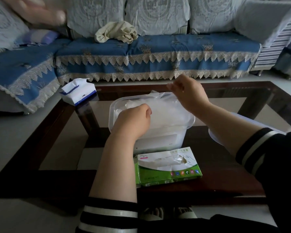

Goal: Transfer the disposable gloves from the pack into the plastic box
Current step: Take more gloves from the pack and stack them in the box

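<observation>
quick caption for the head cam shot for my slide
Both hands, left hand and right hand, spread clear disposable gloves over the plastic box, behind the torn green pack.

One clear plastic box holding translucent gloves, one green-and-white glove pack near it, one blue-and-white tissue pack far left, and two bare hands: left hand, right hand.

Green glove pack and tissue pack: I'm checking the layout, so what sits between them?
In the head view, the plastic box with clear gloves, and the left hand over it.
</observation>
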Demonstrator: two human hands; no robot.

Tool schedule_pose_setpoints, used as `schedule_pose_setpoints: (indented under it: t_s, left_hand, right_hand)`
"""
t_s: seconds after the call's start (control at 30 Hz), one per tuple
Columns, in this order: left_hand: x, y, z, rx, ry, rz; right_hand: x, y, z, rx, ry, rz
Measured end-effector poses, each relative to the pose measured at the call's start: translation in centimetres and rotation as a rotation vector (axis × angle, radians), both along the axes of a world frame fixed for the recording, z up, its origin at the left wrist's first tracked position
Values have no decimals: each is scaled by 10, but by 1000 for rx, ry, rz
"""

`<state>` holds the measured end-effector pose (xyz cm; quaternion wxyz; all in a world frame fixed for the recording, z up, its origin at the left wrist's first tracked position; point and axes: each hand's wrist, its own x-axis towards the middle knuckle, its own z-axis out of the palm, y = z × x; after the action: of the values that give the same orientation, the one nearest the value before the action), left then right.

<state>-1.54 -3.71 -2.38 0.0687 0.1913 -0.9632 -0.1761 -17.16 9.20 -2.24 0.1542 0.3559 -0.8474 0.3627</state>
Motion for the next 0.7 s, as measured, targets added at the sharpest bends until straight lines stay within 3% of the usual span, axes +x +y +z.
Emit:
schedule_pose_setpoints:
  t_s: [0.13,0.27,0.43,0.6,0.7]
  left_hand:
    - [1,9,2,7,-21,-15]
    - [-1,25,7,122,102,-88]
    - [-14,33,6,151,-142,-110]
    - [-33,28,-2,149,-433,-20]
    - [-37,31,1,223,-440,-5]
  right_hand:
    - [-6,11,-16,14,-57,-2]
    - [-7,1,-15,224,87,86]
    - [-1,-22,-8,423,279,92]
    - [5,-10,10,79,86,-47]
    - [25,7,26,20,74,-28]
